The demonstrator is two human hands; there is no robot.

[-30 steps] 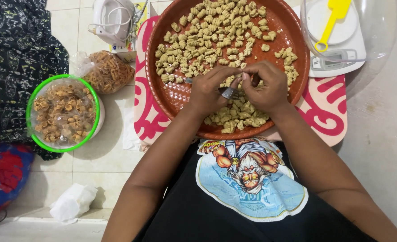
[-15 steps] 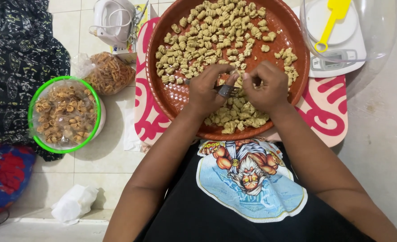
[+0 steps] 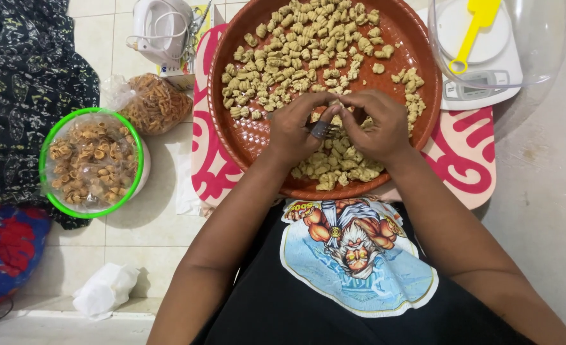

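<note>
A round brown tray [image 3: 244, 144] lies in front of me, holding several small ridged pieces of pale dough [image 3: 295, 57]. A heap of the same pieces [image 3: 337, 166] sits near the tray's front rim. My left hand [image 3: 292, 131] grips a small dark-handled tool [image 3: 321, 129] over the tray's middle. My right hand [image 3: 375, 124] meets it fingertip to fingertip, pinching a bit of dough against the tool. What lies between the fingertips is mostly hidden.
A pink and white mat [image 3: 465, 160] lies under the tray. To the left are a green-rimmed bowl of fried snacks [image 3: 91, 160], a plastic bag of snacks [image 3: 155, 102] and a white mixer [image 3: 161, 25]. A scale with a yellow spatula [image 3: 471, 32] sits at the top right.
Both hands have drawn together and shifted slightly up the tray; the tool now sits between the joined fingertips.
</note>
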